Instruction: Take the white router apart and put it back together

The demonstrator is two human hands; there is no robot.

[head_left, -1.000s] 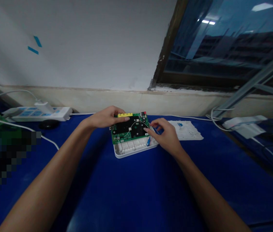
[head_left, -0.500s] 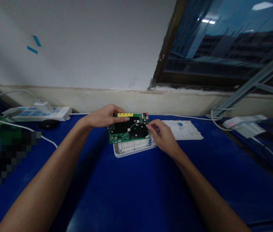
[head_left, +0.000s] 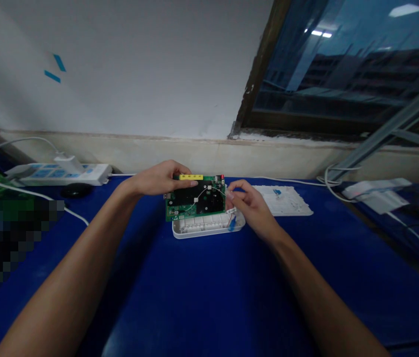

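Observation:
My left hand (head_left: pixel 170 177) grips the top left of a green circuit board (head_left: pixel 168 210), thumb across its front below a yellow connector block (head_left: pixel 190 177). The board has a large black plate and stands tilted over an open white plastic casing (head_left: pixel 198 233). A thin white wire (head_left: pixel 200 194) curves across the black plate toward the right edge. There my right hand (head_left: pixel 248 203) has thumb and forefinger pinched together at the wire's end. Just under those fingers a blue connector (head_left: pixel 232 224) hangs over the casing's right end.
On the blue table (head_left: pixel 180 297), a white cover panel (head_left: pixel 287 201) lies right of my right hand. A power strip (head_left: pixel 57 173) and a black mouse (head_left: pixel 77 190) are at the back left. A white adapter (head_left: pixel 378 193) with cables sits right, by a metal bar (head_left: pixel 380 144).
My right hand has shifted slightly and its fingers have turned. The blue connector has swung a little right and down. My left hand still holds the board in nearly the same place.

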